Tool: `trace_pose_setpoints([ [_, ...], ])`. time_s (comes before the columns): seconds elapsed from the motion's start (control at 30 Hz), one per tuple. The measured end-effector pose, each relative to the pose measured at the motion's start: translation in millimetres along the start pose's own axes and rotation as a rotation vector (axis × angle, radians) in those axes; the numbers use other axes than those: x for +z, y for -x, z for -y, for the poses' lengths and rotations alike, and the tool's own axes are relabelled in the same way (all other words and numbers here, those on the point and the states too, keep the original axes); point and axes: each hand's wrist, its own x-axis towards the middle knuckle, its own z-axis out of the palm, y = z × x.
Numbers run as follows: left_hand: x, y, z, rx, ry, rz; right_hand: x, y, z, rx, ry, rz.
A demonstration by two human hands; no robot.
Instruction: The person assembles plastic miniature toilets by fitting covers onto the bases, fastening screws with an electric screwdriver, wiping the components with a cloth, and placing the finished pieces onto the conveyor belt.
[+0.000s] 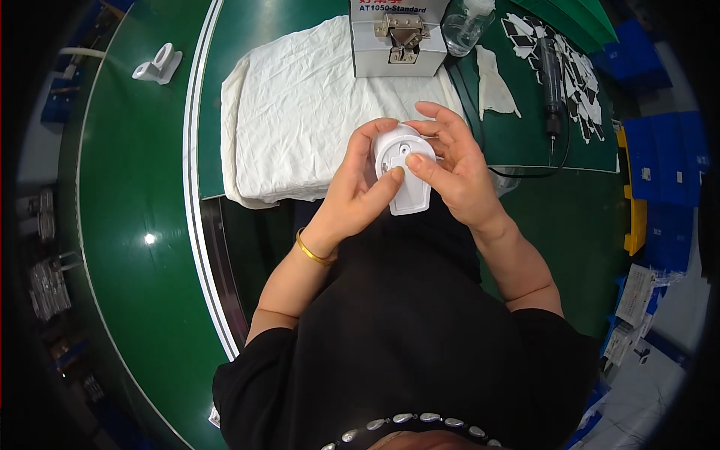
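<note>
Both hands hold a small white plastic part (409, 176) with a round top and a flat lower tab, just above my lap at the near edge of the bench. My left hand (358, 196) grips its left side, thumb across the front, a gold bangle on the wrist. My right hand (457, 169) wraps the right side, its index fingertip pressing on the round face. A white cloth (300, 112) lies spread on the green bench just behind the hands.
A grey metal box with a latch (397, 37) stands on the cloth's far edge, with a clear bottle (465, 26) beside it. An electric screwdriver (551, 82) with its cable lies at right. Another white plastic part (159, 66) sits on the green conveyor at left. Blue bins (667, 157) line the right.
</note>
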Motion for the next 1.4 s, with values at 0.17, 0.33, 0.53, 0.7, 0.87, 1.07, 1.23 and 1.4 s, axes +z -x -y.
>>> trace_pose_setpoints([
  [0.17, -5.6, 1.9, -12.9, -0.121, -0.155, 0.030, -14.3, -4.4, -7.5, 0.016, -0.137, -0.031],
  [0.33, 3.7, -1.1, -15.4, 0.338, -0.838, 0.019, -18.2, -11.4, -2.2, 0.031, -0.080, -0.044],
  [0.53, -3.4, 1.6, 1.2, 0.297, -0.753, -0.115, -158.4, -63.2, 18.9, -0.176, 1.011, -0.752],
  [0.7, 4.1, -1.9, 10.3, 0.272, -0.718, -0.122, -282.2, -86.7, 4.7, 0.347, 1.417, -0.831],
  [0.87, -2.5, -0.6, 28.4, 0.211, -0.792, -0.100, -290.7, -87.5, 1.8, 0.431, 1.001, -0.622],
  [1.07, -9.6, -2.9, 34.7, 0.350, -0.912, -0.005, -218.9, -78.3, 56.2, -0.169, -0.330, -0.319],
  [1.23, -5.5, -5.5, 32.9, 0.372, -0.870, -0.015, -117.6, -108.9, 102.3, -0.644, -0.266, -0.112],
  [1.4, -8.5, -3.0, 34.1, 0.369, -0.882, -0.027, -27.7, -140.8, 111.0, -0.698, -0.039, -0.273],
])
